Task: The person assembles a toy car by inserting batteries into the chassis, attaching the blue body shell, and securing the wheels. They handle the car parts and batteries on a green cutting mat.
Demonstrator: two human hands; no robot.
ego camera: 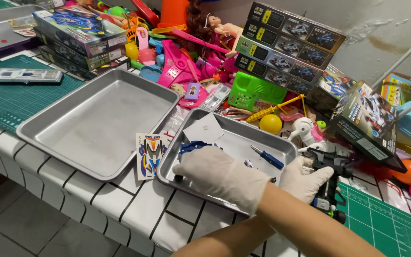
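Both hands wear white gloves and my arms are crossed. My right hand (220,176) reaches left into the small metal tray (288,145), palm down, fingertips by a blue toy car body (193,146) and a small black wheel (178,178). What lies under the palm is hidden. My left hand (306,182) is at the tray's right edge, gripping a black toy car chassis (331,164). A blue-handled screwdriver (267,158) and a white paper slip (204,127) lie in the tray.
A large empty metal tray (96,119) sits to the left, with a sticker sheet (149,153) between the trays. Boxed toy car kits (286,45) and a heap of plastic toys (186,66) fill the back. Green cutting mats (5,102) lie left and right on the tiled counter.
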